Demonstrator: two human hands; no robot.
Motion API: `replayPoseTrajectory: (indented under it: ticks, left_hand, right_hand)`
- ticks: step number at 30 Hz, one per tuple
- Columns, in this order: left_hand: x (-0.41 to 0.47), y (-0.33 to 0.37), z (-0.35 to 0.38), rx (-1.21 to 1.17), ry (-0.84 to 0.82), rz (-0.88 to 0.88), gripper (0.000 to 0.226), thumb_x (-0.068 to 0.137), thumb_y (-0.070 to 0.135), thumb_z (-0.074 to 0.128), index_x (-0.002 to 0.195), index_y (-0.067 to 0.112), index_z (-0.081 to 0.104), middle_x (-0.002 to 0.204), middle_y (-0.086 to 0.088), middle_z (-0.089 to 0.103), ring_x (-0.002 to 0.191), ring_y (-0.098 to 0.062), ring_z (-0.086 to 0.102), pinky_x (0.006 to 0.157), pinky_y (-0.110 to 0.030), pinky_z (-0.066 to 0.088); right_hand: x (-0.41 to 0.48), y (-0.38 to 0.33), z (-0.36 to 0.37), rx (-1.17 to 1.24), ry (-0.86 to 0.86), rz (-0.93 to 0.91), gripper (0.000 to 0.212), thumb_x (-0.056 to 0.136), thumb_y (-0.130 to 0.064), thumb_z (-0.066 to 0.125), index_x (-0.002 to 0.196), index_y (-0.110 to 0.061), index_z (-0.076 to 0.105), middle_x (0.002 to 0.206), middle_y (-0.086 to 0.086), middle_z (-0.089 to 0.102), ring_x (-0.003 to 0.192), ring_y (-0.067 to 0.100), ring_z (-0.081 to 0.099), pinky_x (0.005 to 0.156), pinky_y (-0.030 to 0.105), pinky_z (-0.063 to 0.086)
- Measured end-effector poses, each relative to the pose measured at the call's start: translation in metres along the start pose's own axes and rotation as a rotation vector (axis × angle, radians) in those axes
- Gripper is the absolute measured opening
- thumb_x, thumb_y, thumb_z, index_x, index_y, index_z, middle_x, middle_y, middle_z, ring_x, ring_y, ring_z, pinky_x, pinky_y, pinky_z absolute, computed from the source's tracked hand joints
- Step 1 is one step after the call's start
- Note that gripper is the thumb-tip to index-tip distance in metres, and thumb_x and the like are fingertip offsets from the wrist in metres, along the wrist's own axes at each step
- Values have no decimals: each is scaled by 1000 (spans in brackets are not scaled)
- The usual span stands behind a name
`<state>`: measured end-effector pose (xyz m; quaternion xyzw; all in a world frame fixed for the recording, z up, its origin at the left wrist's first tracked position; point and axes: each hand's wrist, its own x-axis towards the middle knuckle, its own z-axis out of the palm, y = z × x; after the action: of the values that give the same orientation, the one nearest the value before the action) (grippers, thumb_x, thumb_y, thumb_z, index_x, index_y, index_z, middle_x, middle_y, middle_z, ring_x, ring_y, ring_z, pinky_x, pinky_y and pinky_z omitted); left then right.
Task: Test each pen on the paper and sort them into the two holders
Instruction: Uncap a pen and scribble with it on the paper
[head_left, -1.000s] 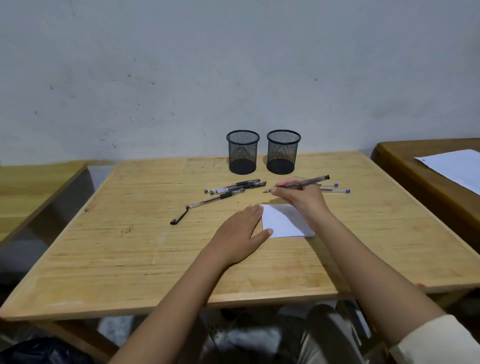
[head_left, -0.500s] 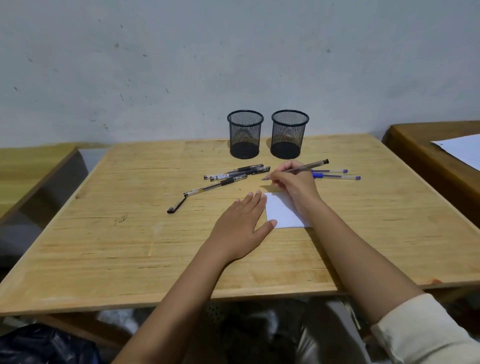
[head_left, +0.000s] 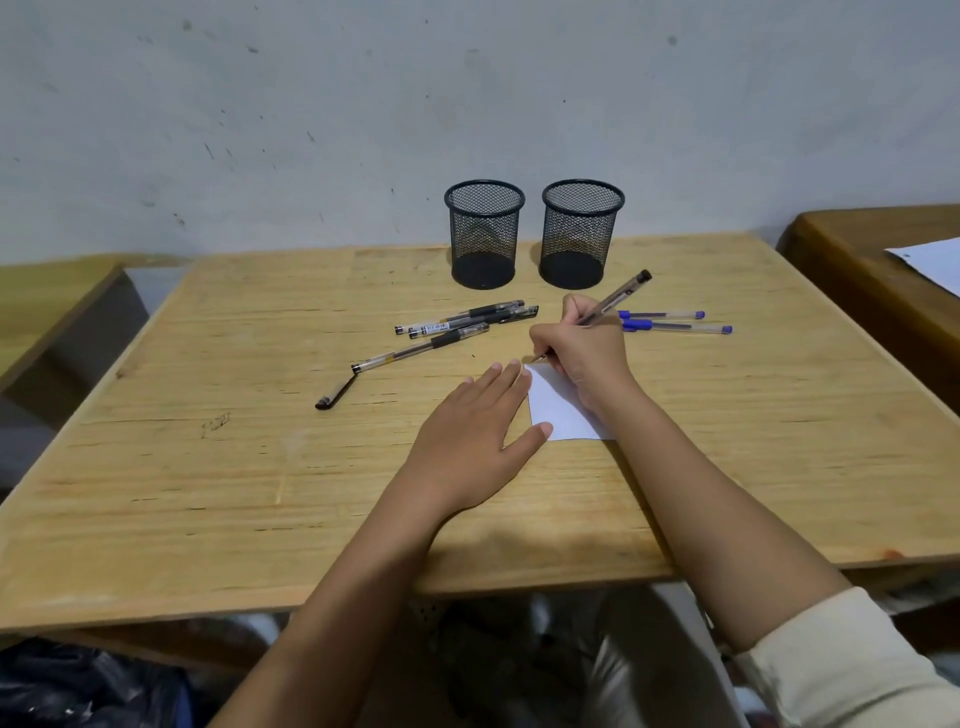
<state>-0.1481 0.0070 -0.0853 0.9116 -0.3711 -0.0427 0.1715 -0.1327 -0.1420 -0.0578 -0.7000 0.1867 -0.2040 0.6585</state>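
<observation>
My right hand (head_left: 587, 353) grips a clear black pen (head_left: 621, 294) in a writing hold, its tip touching the far left corner of the small white paper (head_left: 558, 410). My left hand (head_left: 472, 436) lies flat, fingers apart, pinning the paper's left edge. Three black pens (head_left: 462, 322) lie on the wooden table (head_left: 208, 467) left of my right hand, with a loose black cap (head_left: 336, 392) beyond them. Two blue pens (head_left: 675, 321) lie to the right. Two black mesh holders, left (head_left: 484, 234) and right (head_left: 581, 233), stand at the table's back, and both look empty.
A grey wall rises right behind the holders. Another wooden table (head_left: 857, 291) with a white sheet (head_left: 930, 262) stands to the right, and a third table surface (head_left: 47, 296) to the left. A dark bag lies on the floor at lower left.
My right hand has tilted the pen from nearly level to steeply upright and lowered its tip to the paper's corner. My left hand stays on the paper.
</observation>
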Motion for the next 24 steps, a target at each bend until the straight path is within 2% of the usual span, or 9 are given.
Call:
replayPoseTrajectory:
  ticks: [3, 6, 9, 14, 17, 21, 24]
  left_hand:
    - [1, 0, 1, 14, -12, -1, 63, 95, 53, 23, 150, 25, 7, 159, 9, 0, 145, -6, -3, 117, -27, -1]
    - [1, 0, 1, 16, -27, -4, 63, 96, 54, 21, 150, 25, 4, 159, 9, -3, 145, -5, -6, 117, -26, -3]
    - [2, -1, 1, 21, -25, -4, 64, 95, 54, 20, 150, 25, 3, 158, 10, -4, 145, -4, -7, 116, -25, -5]
    - [1, 1, 0, 17, -20, -10, 63, 96, 54, 20, 150, 26, 4, 158, 10, -3, 145, -4, -6, 114, -24, -6]
    - [1, 1, 0, 19, -14, -13, 63, 96, 54, 20, 150, 26, 4, 158, 11, -3, 145, -4, -6, 114, -24, -5]
    - [1, 2, 0, 21, -21, -17, 63, 96, 54, 20, 150, 26, 4, 158, 11, -3, 145, -4, -6, 114, -24, -5]
    - [2, 1, 0, 22, -20, -18, 63, 96, 54, 20, 150, 26, 4, 158, 11, -3, 145, -4, -6, 113, -23, -6]
  right_hand:
    - [-2, 2, 1, -1, -23, -9, 36, 62, 12, 58, 54, -13, 33, 59, 12, 32, 52, 17, 33, 40, 15, 33]
    - [-2, 4, 1, 3, -36, -14, 30, 61, 10, 59, 58, -9, 36, 62, 12, 31, 58, 19, 32, 50, 24, 36]
    - [-1, 6, 2, -5, -33, -17, 27, 61, 9, 60, 59, -7, 39, 57, 10, 31, 56, 18, 35, 53, 28, 40]
    - [1, 9, 2, -12, -32, -17, 33, 61, 6, 61, 53, -14, 36, 55, 9, 34, 59, 20, 37, 57, 32, 42]
    - [2, 8, 2, -49, -30, -21, 32, 62, 6, 61, 55, -13, 36, 55, 9, 34, 57, 18, 37, 54, 28, 42]
    - [0, 4, 1, -54, -23, -19, 33, 63, 10, 60, 56, -10, 35, 54, 8, 32, 51, 13, 34, 41, 15, 36]
    - [-1, 3, 1, -66, -22, -22, 36, 64, 10, 60, 55, -12, 34, 54, 6, 30, 49, 11, 31, 41, 14, 34]
